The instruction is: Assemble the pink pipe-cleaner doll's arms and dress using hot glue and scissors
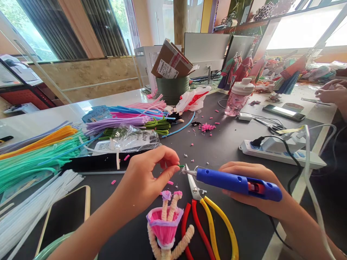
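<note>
My left hand (148, 175) pinches a small thin green piece (181, 166) between thumb and forefinger. In my right hand (262, 207) is a blue hot glue gun (225, 179), its metal nozzle pointing left at the end of the green piece; whether they touch I cannot tell. Wispy glue strands cling around the tip. Below lie scissors (195, 191) with one red and one yellow handle, blades pointing away from me. Beside them is a pipe-cleaner doll (164, 227) in a pink dress with lilac trim, legs toward the far side.
Pipe-cleaner bundles (40, 159) in several colours cover the left side. A phone (65, 216) lies near my left forearm. Pink scraps (207, 127) dot the dark mat. At right are a power strip (282, 155), cables, a pink bottle (238, 99) and another person's hand (332, 92).
</note>
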The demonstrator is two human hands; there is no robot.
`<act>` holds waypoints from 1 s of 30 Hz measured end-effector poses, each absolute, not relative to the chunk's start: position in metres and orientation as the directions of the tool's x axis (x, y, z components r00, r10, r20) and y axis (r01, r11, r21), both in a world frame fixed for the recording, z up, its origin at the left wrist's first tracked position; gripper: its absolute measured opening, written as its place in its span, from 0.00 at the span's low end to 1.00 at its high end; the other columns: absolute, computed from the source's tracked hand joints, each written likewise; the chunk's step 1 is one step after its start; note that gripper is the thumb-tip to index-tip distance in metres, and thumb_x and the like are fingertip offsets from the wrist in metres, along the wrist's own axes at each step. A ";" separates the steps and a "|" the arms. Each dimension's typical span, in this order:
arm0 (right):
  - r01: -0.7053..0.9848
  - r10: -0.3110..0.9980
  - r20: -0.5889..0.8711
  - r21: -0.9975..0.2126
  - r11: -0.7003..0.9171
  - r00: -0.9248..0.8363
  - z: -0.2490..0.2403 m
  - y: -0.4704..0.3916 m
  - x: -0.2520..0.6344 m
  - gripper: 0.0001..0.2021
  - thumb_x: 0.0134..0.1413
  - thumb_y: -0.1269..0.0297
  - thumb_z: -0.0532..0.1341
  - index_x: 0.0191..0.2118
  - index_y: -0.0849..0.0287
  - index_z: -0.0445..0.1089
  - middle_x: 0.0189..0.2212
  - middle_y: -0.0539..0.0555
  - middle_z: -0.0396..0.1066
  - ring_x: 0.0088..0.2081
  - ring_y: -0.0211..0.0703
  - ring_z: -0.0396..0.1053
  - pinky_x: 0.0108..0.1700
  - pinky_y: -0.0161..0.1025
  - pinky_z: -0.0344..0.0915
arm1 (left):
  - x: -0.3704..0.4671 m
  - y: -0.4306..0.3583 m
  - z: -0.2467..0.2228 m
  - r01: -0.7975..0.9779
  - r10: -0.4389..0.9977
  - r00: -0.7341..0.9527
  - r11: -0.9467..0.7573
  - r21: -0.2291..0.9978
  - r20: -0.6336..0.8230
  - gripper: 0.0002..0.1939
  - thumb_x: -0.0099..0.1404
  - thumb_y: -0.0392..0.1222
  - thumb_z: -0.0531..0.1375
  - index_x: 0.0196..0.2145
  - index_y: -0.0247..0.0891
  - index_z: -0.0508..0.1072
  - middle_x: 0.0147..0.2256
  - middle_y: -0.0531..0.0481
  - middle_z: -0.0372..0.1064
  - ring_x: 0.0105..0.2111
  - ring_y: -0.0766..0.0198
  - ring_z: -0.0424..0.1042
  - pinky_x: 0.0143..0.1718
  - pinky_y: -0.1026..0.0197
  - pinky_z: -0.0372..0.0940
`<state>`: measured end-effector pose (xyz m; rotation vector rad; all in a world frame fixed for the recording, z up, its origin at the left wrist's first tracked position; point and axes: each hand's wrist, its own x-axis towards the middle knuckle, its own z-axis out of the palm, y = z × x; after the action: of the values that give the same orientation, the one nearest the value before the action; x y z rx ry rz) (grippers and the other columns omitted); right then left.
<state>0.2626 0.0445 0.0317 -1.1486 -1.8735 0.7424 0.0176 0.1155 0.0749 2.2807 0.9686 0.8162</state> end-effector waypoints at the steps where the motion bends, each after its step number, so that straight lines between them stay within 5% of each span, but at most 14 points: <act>1: 0.436 0.906 0.326 -0.797 0.417 -0.271 0.032 0.045 0.263 0.04 0.51 0.65 0.62 0.35 0.57 0.71 0.31 0.54 0.73 0.30 0.42 0.69 0.33 0.36 0.65 | 0.018 0.115 0.075 0.449 0.762 0.562 -0.608 0.655 0.322 0.02 0.61 0.35 0.58 0.31 0.39 0.69 0.28 0.55 0.68 0.27 0.68 0.69 0.31 0.65 0.65; 30: 0.425 0.910 0.338 -0.806 0.412 -0.242 0.030 0.045 0.263 0.05 0.49 0.68 0.64 0.35 0.55 0.72 0.32 0.51 0.73 0.31 0.41 0.70 0.34 0.34 0.65 | 0.017 0.111 0.078 0.448 0.729 0.556 -0.667 0.595 0.399 0.04 0.61 0.33 0.57 0.31 0.40 0.69 0.27 0.59 0.69 0.26 0.72 0.68 0.30 0.69 0.63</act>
<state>0.2631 0.0446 0.0303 -1.1469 -1.8391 0.7360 0.0168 0.1112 0.0777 2.3651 0.9533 0.8896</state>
